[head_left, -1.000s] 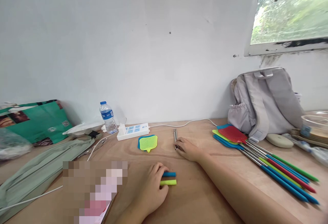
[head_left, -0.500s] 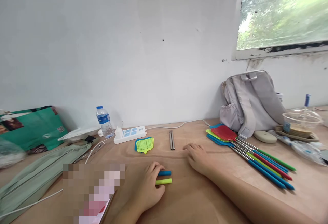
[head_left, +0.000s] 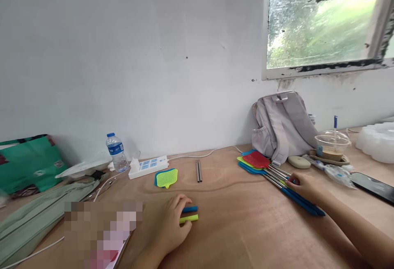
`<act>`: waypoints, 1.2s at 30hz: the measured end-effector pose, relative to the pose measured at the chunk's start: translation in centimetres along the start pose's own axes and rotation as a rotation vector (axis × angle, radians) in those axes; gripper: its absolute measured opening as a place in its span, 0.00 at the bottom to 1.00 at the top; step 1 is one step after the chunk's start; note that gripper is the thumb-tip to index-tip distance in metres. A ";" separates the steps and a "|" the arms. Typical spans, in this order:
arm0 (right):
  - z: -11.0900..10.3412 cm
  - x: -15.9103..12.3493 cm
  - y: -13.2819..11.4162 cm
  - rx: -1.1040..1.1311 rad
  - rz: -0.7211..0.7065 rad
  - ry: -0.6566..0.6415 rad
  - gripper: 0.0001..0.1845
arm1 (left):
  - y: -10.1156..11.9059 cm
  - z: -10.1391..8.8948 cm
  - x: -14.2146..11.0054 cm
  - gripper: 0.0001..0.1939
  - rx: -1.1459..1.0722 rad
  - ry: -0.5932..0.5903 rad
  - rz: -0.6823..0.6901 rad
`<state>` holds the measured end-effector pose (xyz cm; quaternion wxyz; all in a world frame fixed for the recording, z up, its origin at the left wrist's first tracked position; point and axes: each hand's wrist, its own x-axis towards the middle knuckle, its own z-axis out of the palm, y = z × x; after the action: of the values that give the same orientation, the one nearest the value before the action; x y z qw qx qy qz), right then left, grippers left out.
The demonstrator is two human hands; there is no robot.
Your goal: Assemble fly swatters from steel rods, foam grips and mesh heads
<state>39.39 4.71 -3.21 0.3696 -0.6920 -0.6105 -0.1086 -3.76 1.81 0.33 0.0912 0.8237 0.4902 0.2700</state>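
My left hand (head_left: 174,224) rests on the table, fingers curled round a blue handle tube (head_left: 190,209) and a yellow-green handle tube (head_left: 188,218); their left ends are hidden under the palm. Over on the right, my right hand (head_left: 304,187) has its fingers closed on the handles of several fly swatters (head_left: 272,174), lying side by side with metal rods. Their heads are red (head_left: 257,159), yellow-green and blue. A loose yellow-green swatter head (head_left: 167,178) overlaps a blue one (head_left: 156,178) beyond my left hand. Two metal rods (head_left: 198,170) lie parallel near the middle.
A white power strip (head_left: 148,166) and a water bottle (head_left: 117,154) stand near the wall. The grey backpack (head_left: 283,125) sits behind the swatters. Further right are a drink cup (head_left: 332,146) and a phone (head_left: 374,187). A green pouch (head_left: 40,215) lies left.
My right hand has moved right from the middle of the table onto the swatter handles and closed there. My left hand stays on the two tubes. The view has turned slightly right.
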 end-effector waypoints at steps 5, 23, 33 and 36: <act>0.4 1.3 0.3 0.078 -0.026 -0.092 0.10 | -0.5 -0.4 0.1 0.19 0.018 0.155 0.039; 3.9 -7.1 -19.8 1.697 0.341 -0.718 0.14 | 8.3 3.7 -0.6 0.12 -0.344 0.051 0.024; 5.0 -6.4 -18.8 2.163 0.828 -0.565 0.21 | 8.9 4.5 -0.4 0.13 0.072 -0.193 -0.035; 4.8 -5.9 -18.3 2.177 0.897 -0.672 0.26 | 9.6 4.8 -0.5 0.12 -0.145 -0.182 -0.078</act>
<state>19.65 2.99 -3.17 0.5840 -0.1642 -0.1549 0.7797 5.89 -2.91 0.07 0.2052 0.8163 0.4909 0.2251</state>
